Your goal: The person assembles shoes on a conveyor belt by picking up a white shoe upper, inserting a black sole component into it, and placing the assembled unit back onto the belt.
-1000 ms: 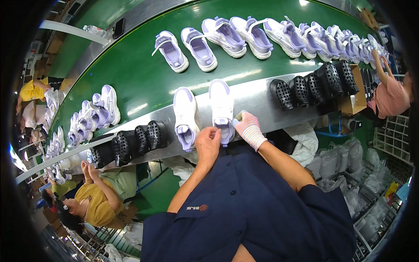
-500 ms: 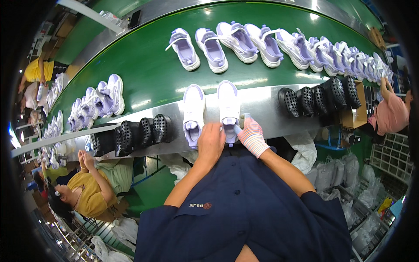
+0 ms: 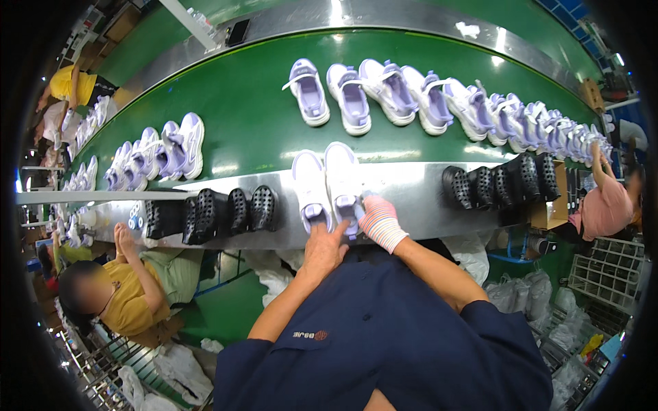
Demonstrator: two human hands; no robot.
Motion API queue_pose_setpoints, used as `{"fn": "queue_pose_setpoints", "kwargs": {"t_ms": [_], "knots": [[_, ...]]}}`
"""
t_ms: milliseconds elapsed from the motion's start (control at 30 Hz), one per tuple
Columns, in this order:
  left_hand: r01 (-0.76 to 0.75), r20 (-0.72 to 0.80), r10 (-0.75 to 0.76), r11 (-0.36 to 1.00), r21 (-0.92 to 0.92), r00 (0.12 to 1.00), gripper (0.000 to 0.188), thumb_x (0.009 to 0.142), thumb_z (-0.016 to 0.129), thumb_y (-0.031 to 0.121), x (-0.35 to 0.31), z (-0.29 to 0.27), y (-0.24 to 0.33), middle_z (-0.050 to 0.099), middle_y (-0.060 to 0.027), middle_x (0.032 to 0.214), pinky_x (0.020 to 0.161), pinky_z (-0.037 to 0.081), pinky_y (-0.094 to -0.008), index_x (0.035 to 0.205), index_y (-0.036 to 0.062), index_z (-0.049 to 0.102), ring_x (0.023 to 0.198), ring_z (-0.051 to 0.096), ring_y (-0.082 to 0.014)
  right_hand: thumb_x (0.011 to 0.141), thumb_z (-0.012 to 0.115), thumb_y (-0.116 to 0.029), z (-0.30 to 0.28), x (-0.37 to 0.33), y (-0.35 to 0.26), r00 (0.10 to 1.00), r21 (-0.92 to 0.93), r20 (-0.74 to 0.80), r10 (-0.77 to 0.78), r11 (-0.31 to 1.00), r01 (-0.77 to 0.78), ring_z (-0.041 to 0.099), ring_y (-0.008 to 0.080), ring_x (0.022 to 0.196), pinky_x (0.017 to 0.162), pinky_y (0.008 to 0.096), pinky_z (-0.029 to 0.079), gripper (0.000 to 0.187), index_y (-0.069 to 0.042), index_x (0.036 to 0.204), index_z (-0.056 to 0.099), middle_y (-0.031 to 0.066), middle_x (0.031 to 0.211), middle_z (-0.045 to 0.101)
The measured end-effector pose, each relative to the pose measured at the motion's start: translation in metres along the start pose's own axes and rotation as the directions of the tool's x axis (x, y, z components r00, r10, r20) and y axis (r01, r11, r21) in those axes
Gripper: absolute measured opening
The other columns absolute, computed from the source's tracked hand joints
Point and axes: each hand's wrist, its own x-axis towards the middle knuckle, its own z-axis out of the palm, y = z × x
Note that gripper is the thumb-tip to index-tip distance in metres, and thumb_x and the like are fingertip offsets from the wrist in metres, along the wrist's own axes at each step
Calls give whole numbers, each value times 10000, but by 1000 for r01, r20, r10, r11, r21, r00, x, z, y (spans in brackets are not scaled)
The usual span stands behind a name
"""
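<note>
Side by side on the steel edge of the bench, two white and lilac sneakers stand with toes pointing away from me, the left sneaker [image 3: 312, 181] close against the right sneaker [image 3: 341, 171]. My bare left hand [image 3: 323, 249] grips at the heel openings: some fingers reach into the left sneaker and another finger lies at the heel of the right one. My right hand [image 3: 381, 222], in a striped knit glove, is closed on the outer heel side of the right sneaker. Its fingertips are partly hidden.
Black perforated shoe lasts [image 3: 233, 211] stand to the left, and more black lasts [image 3: 500, 181] to the right by a cardboard box [image 3: 548, 209]. Rows of sneakers [image 3: 391, 92] lie on the green belt [image 3: 240, 116]. A co-worker in a yellow top [image 3: 133, 298] sits at left, another in pink [image 3: 602, 202] at right.
The two sneakers have come closer together, and the left one has shifted right. My left hand has moved from between the heels onto the heel openings. The view has shifted slightly.
</note>
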Motion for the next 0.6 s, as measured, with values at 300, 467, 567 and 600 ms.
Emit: {"fn": "queue_pose_setpoints", "kwargs": {"t_ms": [300, 467, 567, 600], "knots": [[63, -238, -65, 998, -17, 969, 344, 843, 793, 313, 24, -68, 19, 669, -179, 770, 671, 512, -506, 1079, 83, 695, 767, 675, -385, 817, 790, -318, -111, 57, 92, 836, -281, -548, -41, 950, -138, 677, 372, 1004, 882, 464, 547, 442, -58, 1162, 696, 192, 1049, 717], [121, -249, -103, 991, 59, 963, 329, 830, 801, 257, 58, -141, -18, 690, -216, 839, 719, 543, -515, 1079, 70, 695, 824, 691, -410, 792, 787, -342, -168, 115, 133, 883, -498, -470, -20, 831, -246, 692, 319, 974, 876, 428, 529, 278, -101, 923, 744, 141, 956, 731], [187, -318, -127, 968, 167, 939, 299, 834, 799, 243, 103, -157, -70, 691, -245, 849, 735, 510, -540, 1027, 46, 684, 855, 667, -452, 799, 770, -268, -182, 135, 130, 931, -559, -363, 32, 792, -245, 712, 328, 982, 875, 436, 533, 227, -101, 952, 753, 145, 1010, 743], [224, -314, -143, 945, 239, 938, 334, 813, 816, 262, 119, -154, -102, 701, -219, 888, 755, 548, -513, 1076, 85, 712, 880, 684, -411, 797, 763, -237, -181, 142, 131, 942, -597, -335, 24, 768, -232, 716, 313, 980, 868, 424, 530, 187, -113, 936, 755, 130, 989, 750]]}}
